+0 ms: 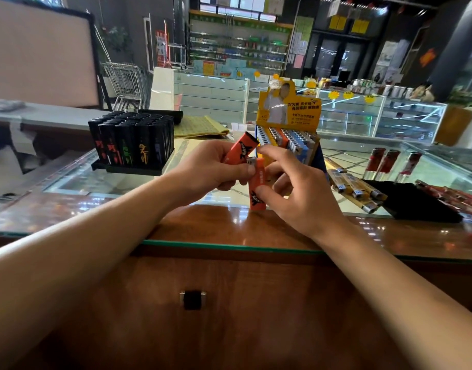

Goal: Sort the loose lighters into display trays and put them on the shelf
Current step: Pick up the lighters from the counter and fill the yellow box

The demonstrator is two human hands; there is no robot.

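At the centre of the frame we see both hands meeting above a glossy glass counter top [101,180] edged in polished brown wood. The left hand [211,169] curls its fingers round a slim, matte orange lighter [242,150], a flat rectangular bar with a black printed mark, tilted toward the upper right. The right hand [296,188] pinches a second orange lighter [257,188] between thumb and fingertips; this one stands nearly upright, silver metal cap at the top, touching the left thumb. The right index finger stretches out toward the first lighter, the other fingers loosely bent.

Just behind the hands stands a yellow cardboard display tray [288,140] with a printed header card, packed with rows of metal-capped lighters in orange, blue and yellow. At left centre, a black plastic tray [132,145] holds glossy black lighters with coloured characters. At right, loose yellow lighters [355,188] lie on the glass beside a flat black tray [416,204].
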